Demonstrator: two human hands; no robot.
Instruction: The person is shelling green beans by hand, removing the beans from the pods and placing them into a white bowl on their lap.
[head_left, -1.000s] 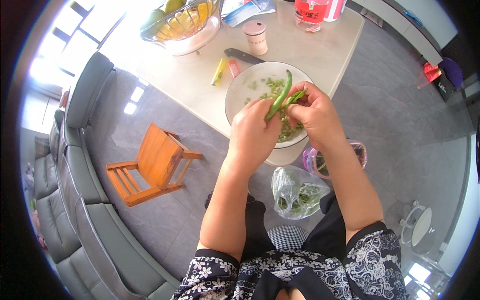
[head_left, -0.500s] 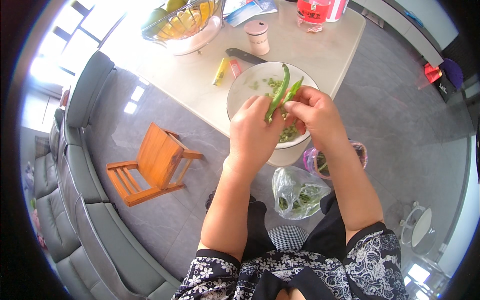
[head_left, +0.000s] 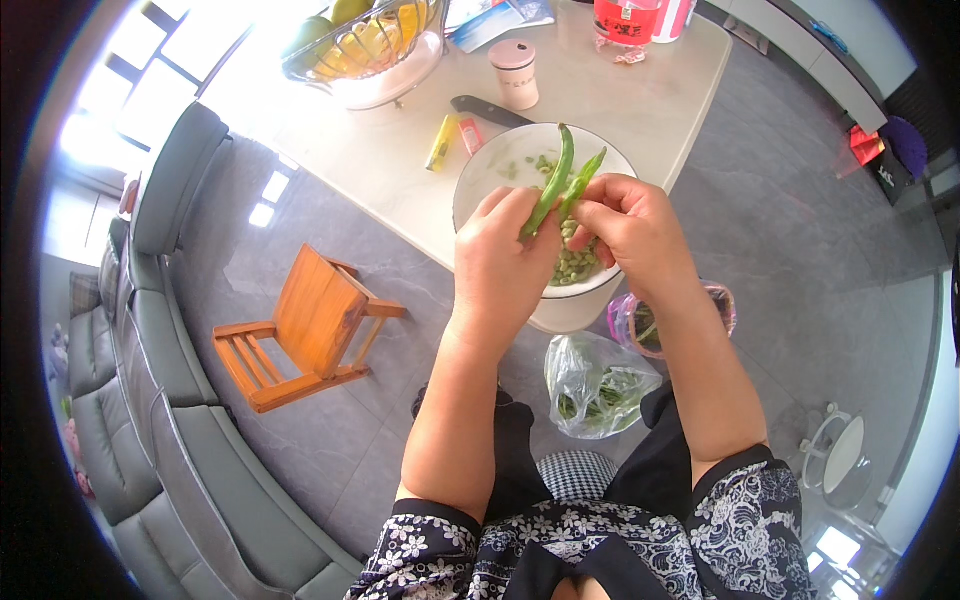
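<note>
Both my hands are raised over a white bowl (head_left: 500,158) with a dark rim, which holds shelled green beans and short pieces (head_left: 575,265). My left hand (head_left: 500,255) is closed on a long green bean pod (head_left: 555,175) that points up. My right hand (head_left: 640,235) pinches a second, brighter green pod (head_left: 588,172) just beside it, with thumb and fingers close to my left hand's fingertips. Whether this pod is split open is too small to tell. The bowl sits at the near corner of a pale table (head_left: 370,170).
On the table are a knife (head_left: 480,110), yellow (head_left: 439,145) and red (head_left: 471,137) small items, a pink cup (head_left: 516,80), a fruit basket (head_left: 365,45) and a red container (head_left: 625,20). Below are bagged greens (head_left: 600,385), a lined bin (head_left: 640,325), a wooden chair (head_left: 300,330) and a grey sofa (head_left: 160,400).
The pod in my right hand has swung more upright beside the other pod. My left hand has shifted slightly, first right, then back left.
</note>
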